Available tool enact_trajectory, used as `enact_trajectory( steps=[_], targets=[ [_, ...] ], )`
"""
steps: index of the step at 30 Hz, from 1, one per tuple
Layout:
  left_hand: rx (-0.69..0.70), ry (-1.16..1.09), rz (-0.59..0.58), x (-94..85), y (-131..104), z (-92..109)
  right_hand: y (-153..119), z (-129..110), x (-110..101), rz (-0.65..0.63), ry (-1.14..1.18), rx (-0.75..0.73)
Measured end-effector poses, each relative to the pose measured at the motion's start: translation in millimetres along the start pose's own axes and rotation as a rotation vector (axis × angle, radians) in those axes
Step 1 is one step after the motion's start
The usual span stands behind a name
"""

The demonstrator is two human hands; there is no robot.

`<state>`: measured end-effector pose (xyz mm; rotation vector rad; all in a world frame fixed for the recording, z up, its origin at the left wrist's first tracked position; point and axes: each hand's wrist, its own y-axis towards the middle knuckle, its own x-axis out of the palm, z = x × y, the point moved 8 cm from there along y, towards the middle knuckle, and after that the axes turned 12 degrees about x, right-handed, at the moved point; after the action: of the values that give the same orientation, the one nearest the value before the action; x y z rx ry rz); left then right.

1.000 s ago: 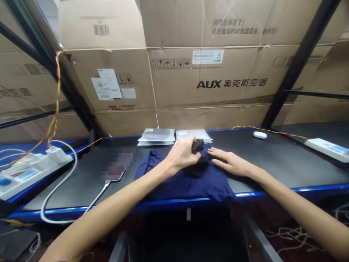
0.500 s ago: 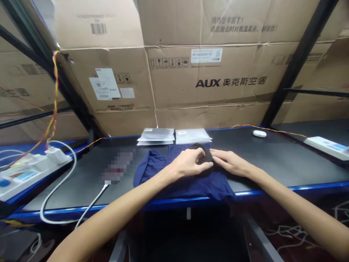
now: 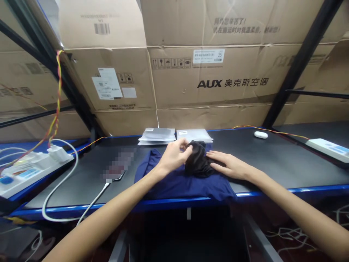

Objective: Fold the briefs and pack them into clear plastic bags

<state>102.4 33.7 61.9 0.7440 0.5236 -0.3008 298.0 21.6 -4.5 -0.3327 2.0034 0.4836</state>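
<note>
A navy blue garment (image 3: 174, 185) lies flat at the table's front edge. On top of it rests a bunched black cloth (image 3: 199, 160). My left hand (image 3: 176, 154) pinches the upper left edge of the black cloth between thumb and fingers. Flat beside the cloth's right side is my right hand (image 3: 229, 165), its fingers spread and their tips touching the fabric.
Two stacks of clear plastic packets (image 3: 156, 135) (image 3: 194, 135) lie behind the garment. A phone (image 3: 118, 169) with a white cable is at left, near a power strip (image 3: 35, 169). A white case (image 3: 260, 135) and another strip (image 3: 329, 148) are at right. Cardboard (image 3: 174, 80) stands behind.
My left hand has moved left and slightly up with the cloth's edge, and more of the black cloth shows. My right hand has stayed nearly in place, its fingers flatter.
</note>
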Motion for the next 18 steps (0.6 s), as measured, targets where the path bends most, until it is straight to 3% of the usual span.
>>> enact_trajectory(
  steps=[4, 8, 13, 18],
  targets=[
    [-0.086, 0.022, 0.081, -34.7, -12.6, -10.4, 2.2, 2.0, -4.1, 0.018, 0.017, -0.010],
    [-0.082, 0.405, 0.049, -58.4, -30.9, -18.4, 2.3, 4.0, -9.9, 0.038, 0.043, -0.017],
    [-0.103, 0.617, -0.203, -52.2, -50.6, -37.8, 1.6, 5.2, -10.6, 0.032, -0.002, -0.008],
    [0.167, 0.552, -0.249, -37.7, -45.5, -8.1, 2.4, 5.6, -7.1, 0.011, -0.019, -0.021]
  ],
)
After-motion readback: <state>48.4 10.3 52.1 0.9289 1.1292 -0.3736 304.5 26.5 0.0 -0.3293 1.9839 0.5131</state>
